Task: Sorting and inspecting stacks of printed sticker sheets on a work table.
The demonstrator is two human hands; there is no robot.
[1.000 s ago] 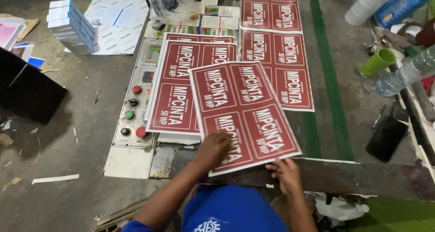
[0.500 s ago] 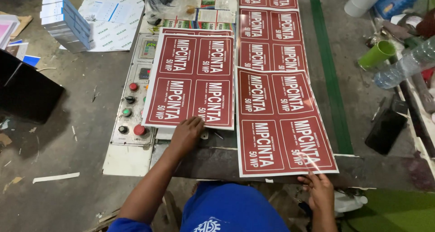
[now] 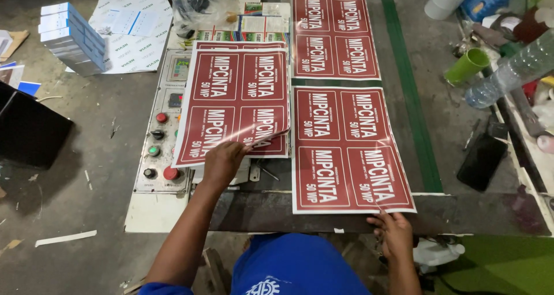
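My left hand [image 3: 222, 161] pinches the near edge of the top dark red printed sheet [image 3: 231, 102] of a stack and lifts its corner. That stack rests over a grey control panel [image 3: 164, 128] with coloured buttons. My right hand [image 3: 394, 233] holds the near right corner of another dark red printed sheet [image 3: 349, 151], which lies flat on the dark machine bed [image 3: 438, 211]. Two more red sheets [image 3: 334, 35] lie in line beyond it. Each sheet carries several white-lettered labels.
A green strip [image 3: 407, 81] runs along the bed beside the sheets. At right lie a black phone [image 3: 482, 161], a green cup [image 3: 466, 66] and a clear plastic bottle [image 3: 508, 73]. Stacked blue-and-white boxes [image 3: 69, 38] and white sheets [image 3: 130, 27] rest on the floor at left.
My left hand has taken hold of the left stack's top sheet and raised its near corner. The right sheet has settled flat on the bed, my right hand still at its corner.
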